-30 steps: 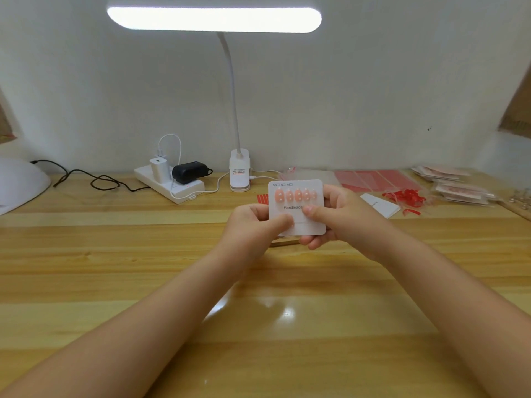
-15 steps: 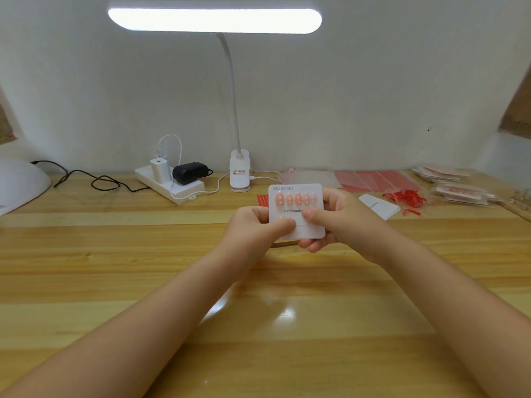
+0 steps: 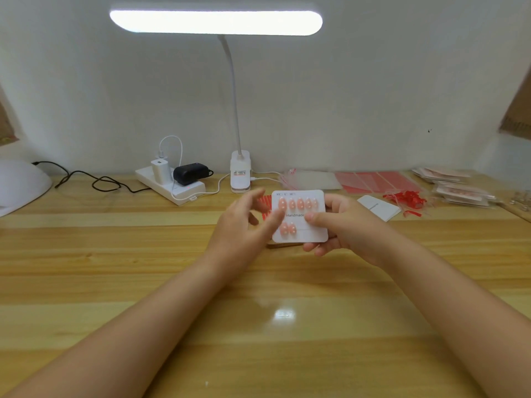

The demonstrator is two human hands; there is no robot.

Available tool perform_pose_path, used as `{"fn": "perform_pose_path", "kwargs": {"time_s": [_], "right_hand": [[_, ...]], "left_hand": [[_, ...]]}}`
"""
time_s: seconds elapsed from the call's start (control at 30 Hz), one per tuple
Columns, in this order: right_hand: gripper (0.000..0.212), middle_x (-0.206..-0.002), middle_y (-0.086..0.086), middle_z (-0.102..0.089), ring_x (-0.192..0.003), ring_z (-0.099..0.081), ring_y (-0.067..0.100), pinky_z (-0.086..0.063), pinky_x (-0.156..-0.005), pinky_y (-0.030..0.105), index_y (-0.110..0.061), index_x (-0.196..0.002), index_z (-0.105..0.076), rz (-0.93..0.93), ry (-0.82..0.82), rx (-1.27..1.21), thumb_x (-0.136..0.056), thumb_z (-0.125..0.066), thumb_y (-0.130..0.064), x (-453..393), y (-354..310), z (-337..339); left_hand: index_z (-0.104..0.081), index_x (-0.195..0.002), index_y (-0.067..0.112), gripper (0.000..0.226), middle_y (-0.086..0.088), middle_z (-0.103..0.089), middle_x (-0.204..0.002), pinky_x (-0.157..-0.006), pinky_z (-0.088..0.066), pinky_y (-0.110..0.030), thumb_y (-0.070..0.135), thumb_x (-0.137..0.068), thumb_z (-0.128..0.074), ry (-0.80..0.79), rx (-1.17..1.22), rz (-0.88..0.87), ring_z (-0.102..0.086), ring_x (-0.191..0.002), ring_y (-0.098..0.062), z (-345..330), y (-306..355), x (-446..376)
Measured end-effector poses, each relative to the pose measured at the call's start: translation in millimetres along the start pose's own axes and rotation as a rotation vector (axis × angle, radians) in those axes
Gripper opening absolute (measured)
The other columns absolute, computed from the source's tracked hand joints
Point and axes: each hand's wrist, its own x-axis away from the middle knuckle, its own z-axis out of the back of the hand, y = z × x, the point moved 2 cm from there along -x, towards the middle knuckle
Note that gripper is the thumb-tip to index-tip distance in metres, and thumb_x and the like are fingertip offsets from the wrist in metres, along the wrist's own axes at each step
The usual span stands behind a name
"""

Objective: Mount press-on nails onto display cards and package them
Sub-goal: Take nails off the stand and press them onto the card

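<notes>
Nails go on a card over a wide wooden counter [image 3: 143,282], lit by a clip lamp [image 3: 215,22] at the back wall. Behind the hands lie clear bags [image 3: 311,179], red sheets [image 3: 376,181], finished packs [image 3: 457,191] at far right, a spare white card [image 3: 377,207] and red scraps [image 3: 406,198].

Right hand [image 3: 344,228] holds the card [image 3: 313,235] upright just above the counter, thumb pressed on its face, fingers curled behind. Left hand [image 3: 244,222] is blurred, fingers loosely spread beside the card's left edge; it seems to hold nothing, though I cannot tell for sure.

On the card, the top row carries five pink nails [image 3: 298,203]; the lower row has two [image 3: 288,228].

My judgement: mounting is a little over halfway, with about three spots left, then bagging.
</notes>
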Motion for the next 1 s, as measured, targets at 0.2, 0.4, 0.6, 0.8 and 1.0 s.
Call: {"fn": "perform_pose_path", "kwargs": {"time_s": [0.2, 0.4, 0.6, 0.8, 1.0], "right_hand": [[0.019, -0.095, 0.003, -0.071, -0.064, -0.068, 0.009, -0.052, -0.050, 0.026, -0.019, -0.106, -0.061, -0.061, -0.017, 0.178, -0.092, -0.057, -0.007, -1.2, 4.6, -1.2], [0.017, -0.089, -0.001, -0.070, -0.052, -0.060, 0.002, -0.046, -0.045, 0.020, -0.022, -0.104, -0.062, -0.130, -0.007, 0.378, -0.087, -0.064, -0.021, -3.9, 10.5, 3.8], [0.034, -0.074, -0.003, -0.065, -0.047, -0.052, 0.008, -0.039, -0.041, 0.021, -0.020, -0.093, -0.059, -0.131, 0.148, 0.482, -0.079, -0.068, -0.050, -10.1, 21.0, 16.7], [0.027, -0.045, -0.012, -0.054, -0.035, -0.045, 0.002, -0.034, -0.035, 0.016, -0.020, -0.075, -0.058, -0.055, 0.229, 0.528, -0.083, -0.064, -0.046, -14.0, 33.3, 17.2], [0.019, -0.055, -0.011, -0.056, -0.049, -0.048, 0.003, -0.037, -0.051, 0.024, -0.021, -0.072, -0.069, 0.143, 0.336, 0.673, -0.085, -0.063, -0.032, -11.7, 36.5, 5.7]], "left_hand": [[-0.029, -0.145, 0.025, 0.098, 0.011, -0.038, -0.140, -0.098, -0.013, -0.023, 0.070, -0.061, -0.055, -0.192, -0.422, -0.326, -0.026, -0.129, -0.010, -5.9, -6.4, 3.6], [-0.041, -0.130, 0.034, 0.088, 0.023, -0.039, -0.115, -0.091, -0.016, -0.022, 0.079, -0.055, -0.047, -0.300, -0.485, -0.307, -0.029, -0.115, -0.005, -8.6, -10.5, 1.0], [-0.046, -0.126, 0.041, 0.085, 0.019, -0.037, -0.111, -0.097, -0.018, -0.026, 0.082, -0.053, -0.056, -0.499, -0.479, -0.262, -0.024, -0.107, -0.003, -11.2, -13.2, 2.5], [-0.049, -0.131, 0.038, 0.099, 0.019, -0.034, -0.113, -0.097, -0.016, -0.026, 0.092, -0.049, -0.047, -0.547, -0.598, -0.322, -0.023, -0.109, -0.005, -11.3, -14.5, 2.4], [-0.060, -0.123, 0.036, 0.084, 0.017, -0.045, -0.108, -0.098, -0.023, -0.030, 0.087, -0.059, -0.041, -0.463, -0.536, -0.382, -0.033, -0.106, -0.006, -11.2, -10.2, 5.7]]}}
